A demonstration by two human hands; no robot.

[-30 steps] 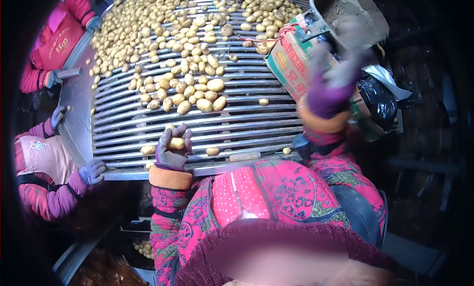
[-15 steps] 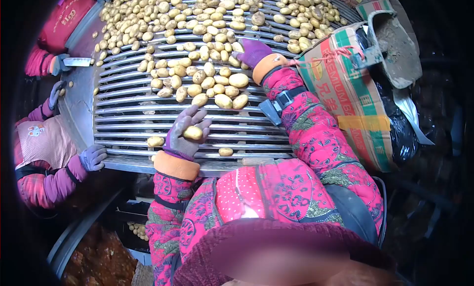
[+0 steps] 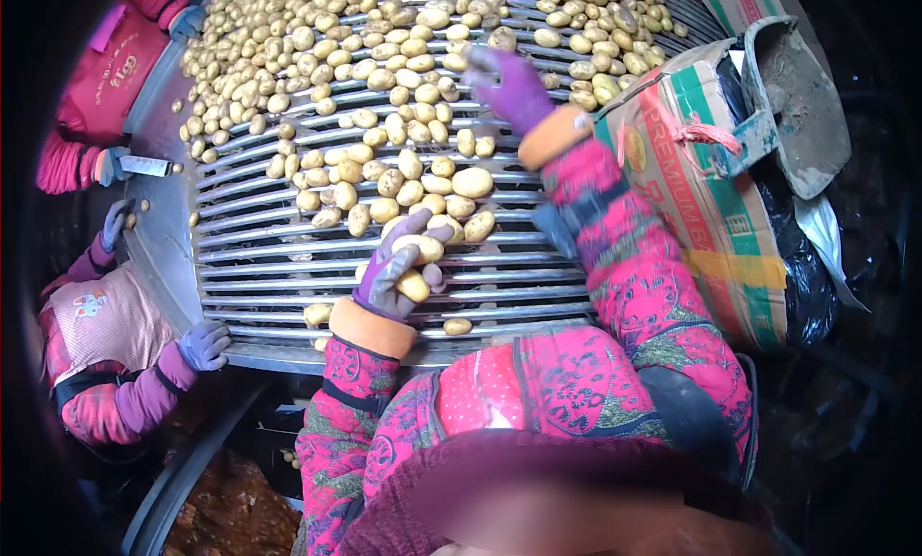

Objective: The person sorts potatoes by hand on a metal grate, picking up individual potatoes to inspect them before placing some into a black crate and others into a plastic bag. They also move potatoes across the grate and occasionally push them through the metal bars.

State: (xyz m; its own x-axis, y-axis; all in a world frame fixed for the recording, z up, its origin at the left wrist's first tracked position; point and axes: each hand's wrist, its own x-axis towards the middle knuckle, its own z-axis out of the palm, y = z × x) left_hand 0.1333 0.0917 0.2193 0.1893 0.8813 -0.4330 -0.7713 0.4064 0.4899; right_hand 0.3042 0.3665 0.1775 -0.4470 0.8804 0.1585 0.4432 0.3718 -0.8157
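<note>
Potatoes [image 3: 389,181] lie on a slatted metal grate [image 3: 269,258]. Low over its near part, my left hand [image 3: 396,268], in a purple and grey glove, has its fingers curled round potatoes [image 3: 413,286], palm partly up. Farther out, my right hand [image 3: 509,87] reaches over the grate in a purple glove, fingers apart and slightly blurred. It is nearest to the potatoes by the middle of the upper grate, and nothing shows in its grasp. A single potato [image 3: 457,326] sits near the front edge.
At right stand a cardboard box [image 3: 691,162] and a dirty metal scoop [image 3: 792,114]. Two people are on the left: one's gloved hand [image 3: 112,165] holds a flat blade [image 3: 147,165], the other's glove [image 3: 204,346] rests on the metal rim [image 3: 279,354].
My left hand has moved forward and right and curled round more than the one potato it held. My right hand has drawn up and right, away from the potatoes beside its fingertips.
</note>
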